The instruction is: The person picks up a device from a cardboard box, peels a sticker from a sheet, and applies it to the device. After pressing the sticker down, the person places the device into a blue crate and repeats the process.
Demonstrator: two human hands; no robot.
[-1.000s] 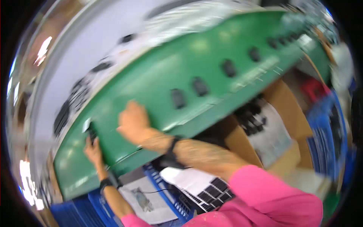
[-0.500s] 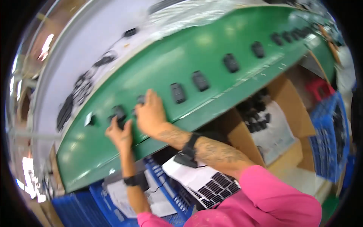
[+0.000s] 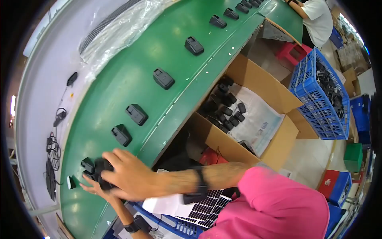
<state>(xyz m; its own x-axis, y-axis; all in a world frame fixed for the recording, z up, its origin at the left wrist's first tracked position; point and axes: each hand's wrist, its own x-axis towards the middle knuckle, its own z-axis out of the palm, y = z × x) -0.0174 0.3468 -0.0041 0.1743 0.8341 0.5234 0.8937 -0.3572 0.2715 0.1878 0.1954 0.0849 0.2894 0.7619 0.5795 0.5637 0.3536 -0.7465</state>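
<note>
A black plastic device [image 3: 104,168], blocky and dark, is between my two hands at the lower left of the green work surface [image 3: 119,75]. My right hand [image 3: 129,175] reaches across over it, fingers curled on its upper side and slightly blurred. Lower down, my left hand [image 3: 95,189] holds it from beneath, its thumb hidden by the device and the other hand. A second black device [image 3: 88,164] lies right beside the fingers. Just left of them stands a small white-faced black piece [image 3: 71,182]. The nearest device of the row [image 3: 121,135] lies beyond my right hand.
Several similar devices [image 3: 163,78] run in a line toward the far end. Right of the table are an open cardboard box [image 3: 238,143] with black parts, a blue crate [image 3: 318,115] and a red stool [image 3: 292,51]. Cables [image 3: 53,147] lie on the left ledge. Another person [image 3: 318,20] sits far right.
The view has swung to the right, so the table and hands appear lower left. My right hand has moved over to my left hand, and both now meet at a black device.
</note>
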